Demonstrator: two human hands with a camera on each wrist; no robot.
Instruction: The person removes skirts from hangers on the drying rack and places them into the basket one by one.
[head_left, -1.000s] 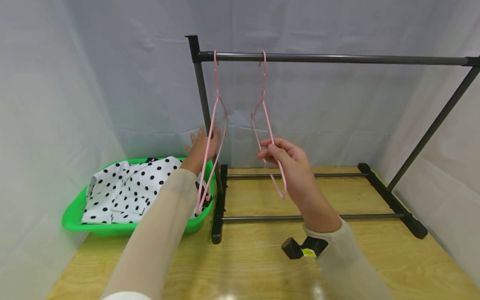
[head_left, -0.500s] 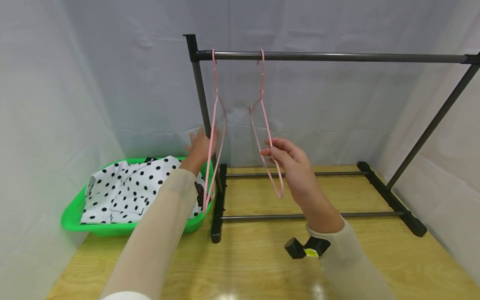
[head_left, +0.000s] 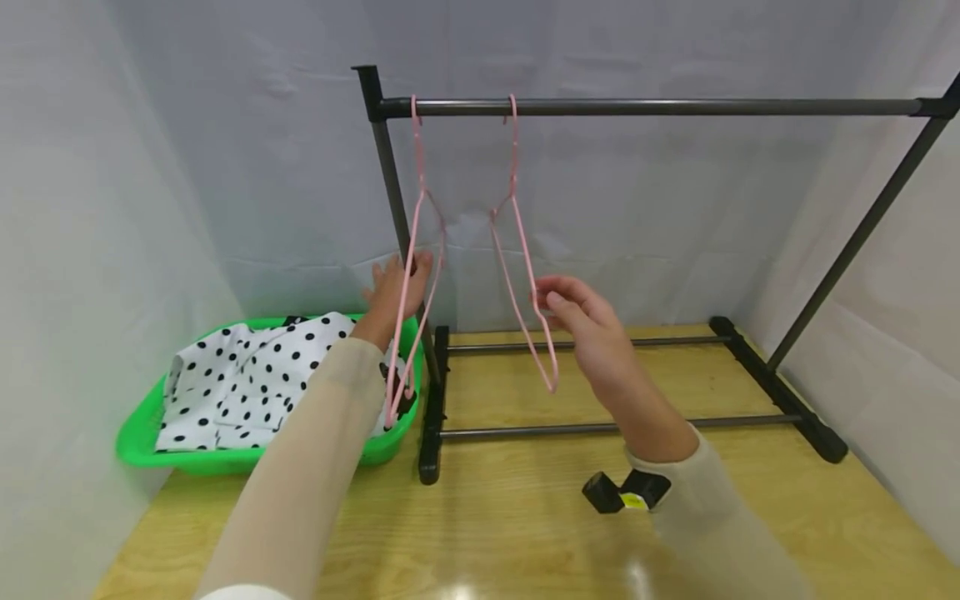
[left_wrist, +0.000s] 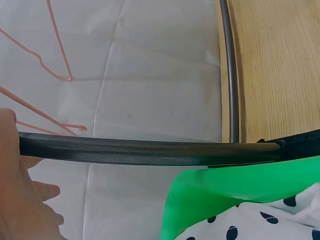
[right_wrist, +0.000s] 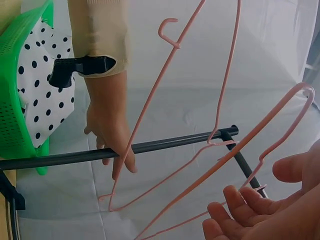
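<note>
Just then, the right hand [head_left: 581, 321] had its grip loosened: fingers relaxed and slightly parted, beside the lower limb of the right pink hanger [head_left: 525, 275], touching it or nearly so; which, I could not tell. That hanger hung by its hook from the dark metal rail [head_left: 675, 107], its long axis running downward, its thin wire frame just left of the hand. The left hand [head_left: 393, 287] lay with straight fingers against the rack's upright post [head_left: 393, 217], holding nothing, with the left pink hanger [head_left: 411, 275] dangling in front of it. Below sat a glossy green plastic basket [head_left: 142, 437] of soft white polka-dot cloth [head_left: 247, 379] on the pale wood-grain counter [head_left: 510, 517].
</note>
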